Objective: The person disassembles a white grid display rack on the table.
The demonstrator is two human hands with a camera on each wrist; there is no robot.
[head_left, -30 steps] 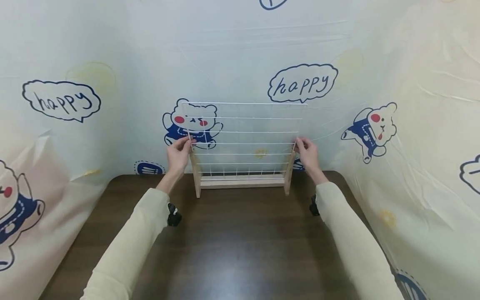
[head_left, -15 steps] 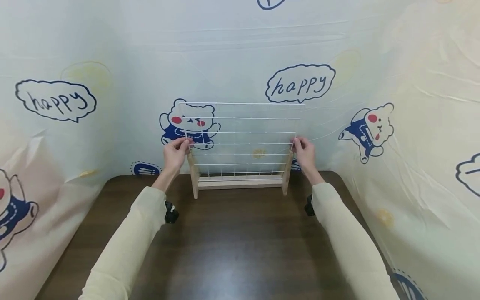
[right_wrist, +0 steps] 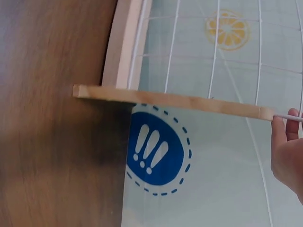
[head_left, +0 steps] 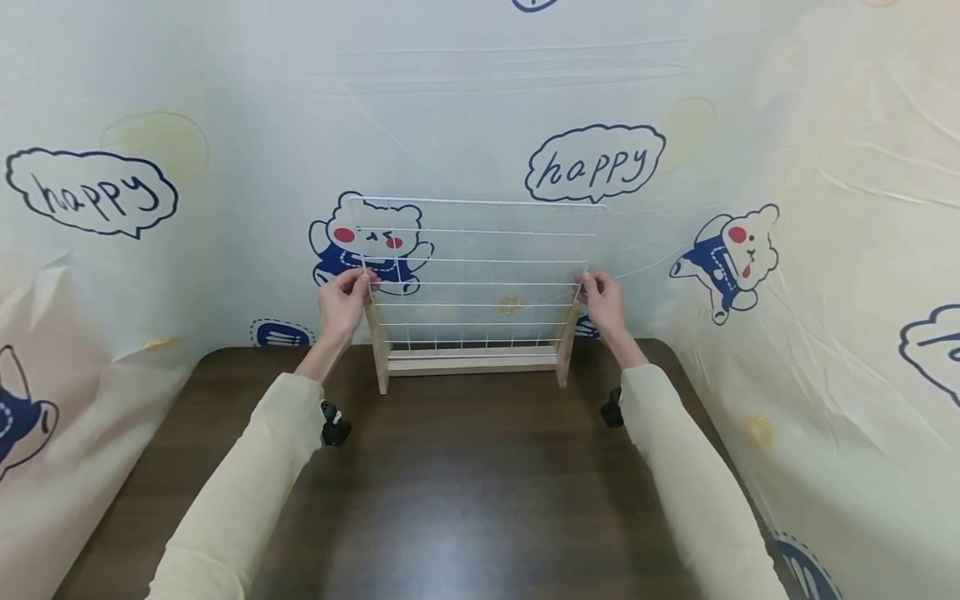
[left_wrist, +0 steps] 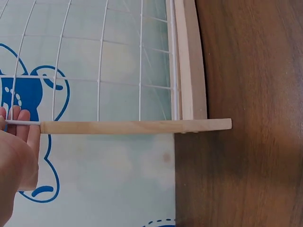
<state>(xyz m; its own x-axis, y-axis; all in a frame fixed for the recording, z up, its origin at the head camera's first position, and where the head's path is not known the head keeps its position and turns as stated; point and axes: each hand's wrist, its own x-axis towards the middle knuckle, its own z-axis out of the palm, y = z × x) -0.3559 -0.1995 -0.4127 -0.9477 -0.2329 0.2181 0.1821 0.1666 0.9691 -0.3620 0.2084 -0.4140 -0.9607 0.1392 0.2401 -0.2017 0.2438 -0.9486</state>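
A white wire grid rack (head_left: 480, 283) with a pale wooden base (head_left: 472, 364) stands upright at the back of the table. Its wooden side legs (left_wrist: 137, 126) reach partway up the wire frame. My left hand (head_left: 342, 307) pinches the white wire edge just above the left leg, thumb in front and fingers behind. On the opposite side, my right hand (head_left: 604, 303) pinches the right wire edge just above the right leg (right_wrist: 175, 100). The right fingertips are partly cut off in the right wrist view.
The dark brown wooden table (head_left: 465, 483) spreads in front of the rack. Right behind it hangs a pale cloth (head_left: 465, 100) printed with bears and "happy" bubbles, which also drapes down both sides. A small black device (head_left: 335, 423) sits at the left wrist, another (head_left: 612, 408) at the right.
The whole scene has drifted slightly left in the head view. Both hands keep their hold on the rack's wire edges, and the rack stays in place on the table.
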